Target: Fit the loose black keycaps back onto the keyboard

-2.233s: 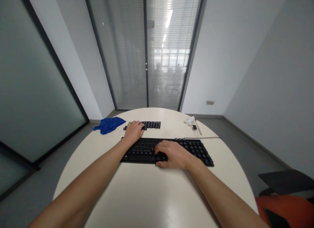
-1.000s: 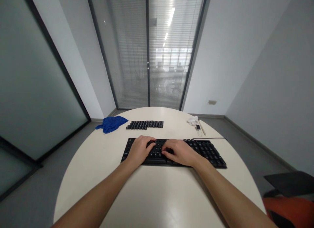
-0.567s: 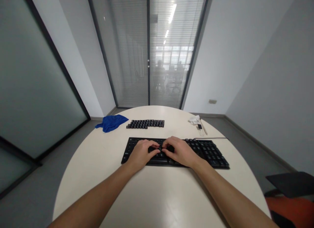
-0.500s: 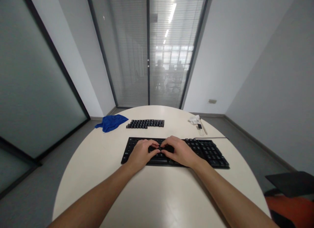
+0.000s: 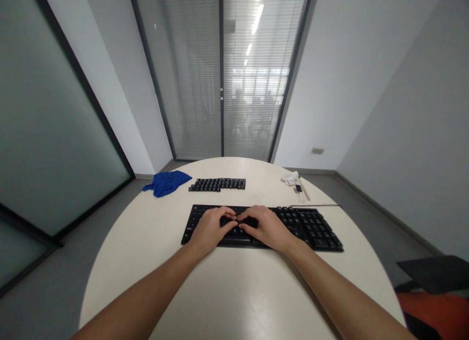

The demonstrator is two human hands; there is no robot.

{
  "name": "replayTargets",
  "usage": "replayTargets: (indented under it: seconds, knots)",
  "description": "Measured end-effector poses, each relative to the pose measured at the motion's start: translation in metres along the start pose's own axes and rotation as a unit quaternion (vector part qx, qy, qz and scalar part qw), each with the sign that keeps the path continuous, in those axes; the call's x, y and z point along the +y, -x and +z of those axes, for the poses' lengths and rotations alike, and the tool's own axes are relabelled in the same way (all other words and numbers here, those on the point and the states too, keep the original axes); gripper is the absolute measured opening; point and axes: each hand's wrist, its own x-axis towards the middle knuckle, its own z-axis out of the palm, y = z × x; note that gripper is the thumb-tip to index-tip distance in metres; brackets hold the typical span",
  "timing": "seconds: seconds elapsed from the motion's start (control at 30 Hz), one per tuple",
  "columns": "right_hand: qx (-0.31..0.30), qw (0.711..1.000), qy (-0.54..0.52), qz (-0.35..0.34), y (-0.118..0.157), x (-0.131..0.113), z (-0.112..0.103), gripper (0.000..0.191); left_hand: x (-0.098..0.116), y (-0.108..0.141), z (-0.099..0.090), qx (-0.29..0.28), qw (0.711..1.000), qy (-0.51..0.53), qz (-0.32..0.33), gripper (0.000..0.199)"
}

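A black keyboard [image 5: 318,230] lies across the white round table [image 5: 234,281]. Over its left half is my left hand [image 5: 211,228], with thumb and fingertips brought close together. My right hand [image 5: 267,226] comes in from the other side, its thumb and fingers also drawn together, and the fingertips of both hands meet at the middle of the keys. Whatever they pinch there is too small and dark to make out. Behind the keyboard, loose black keycaps [image 5: 218,184] are laid out in rows.
A crumpled blue cloth [image 5: 166,183] lies at the table's back left. At the back right are a white crumpled wipe [image 5: 290,178], a pale stick [image 5: 304,189] and a small black-ended tool [image 5: 298,188]. An orange and black chair [image 5: 436,306] stands at the lower right.
My right hand has shifted slightly left and down, its fingertips staying close to those of my left hand. The keyboard and the keycap rows have not moved.
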Motion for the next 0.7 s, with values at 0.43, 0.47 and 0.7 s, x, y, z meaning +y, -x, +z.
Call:
replayTargets:
  seconds: [0.43,0.47,0.7]
  knots:
    - [-0.012,0.997,-0.039,0.067,-0.001,-0.003,0.003,0.009,0.013,0.008,-0.032,-0.160,0.971,-0.122,0.131,0.017]
    - [-0.016,0.997,-0.040,0.067,0.000,-0.003,0.002,0.009,0.012,0.007,-0.034,-0.167,0.969,-0.116,0.136,0.018]
    - [-0.029,0.996,-0.061,0.054,0.001,-0.002,0.000,0.011,0.011,0.006,-0.036,-0.172,0.969,-0.105,0.142,0.021]
